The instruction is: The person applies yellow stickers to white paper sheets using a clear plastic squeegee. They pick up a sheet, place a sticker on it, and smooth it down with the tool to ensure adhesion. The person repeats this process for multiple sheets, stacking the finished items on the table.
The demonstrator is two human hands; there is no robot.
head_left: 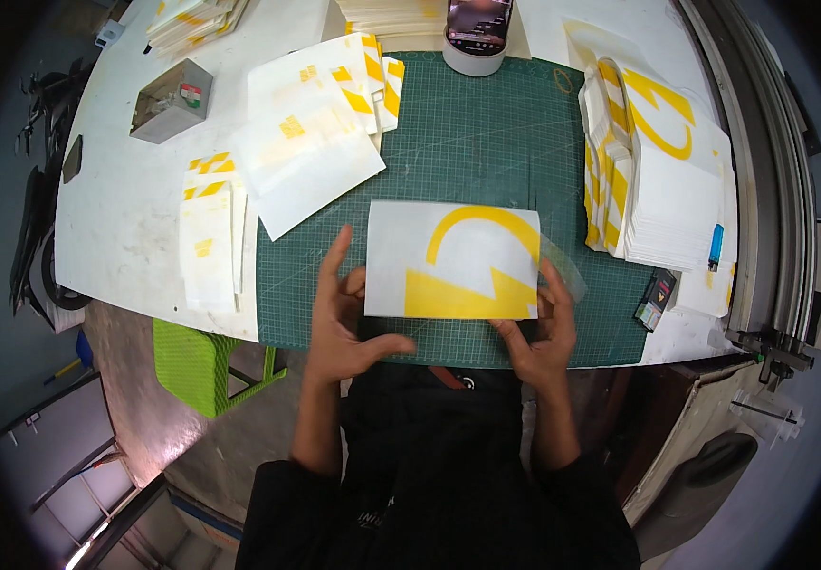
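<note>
A white rectangular paper piece (396, 256) with a large yellow printed shape lies in front of me over the green cutting mat (477, 123). My right hand (545, 332) grips its lower right corner, thumb on the near edge and fingers at the right side. Beside the left edge, my left hand (339, 328) is open, its index finger stretched up and its thumb spread toward the paper. A pale see-through piece (564, 271) sticks out past the right edge; what it belongs to is hidden.
White-and-yellow sheets (306, 142) overlap the mat's left part, with narrow folded pieces (209, 256) beside them. A thick stack (672, 180) stands right, near a small black box (656, 299). Farther off are a phone (479, 27) on a round stand and a grey open box (171, 100).
</note>
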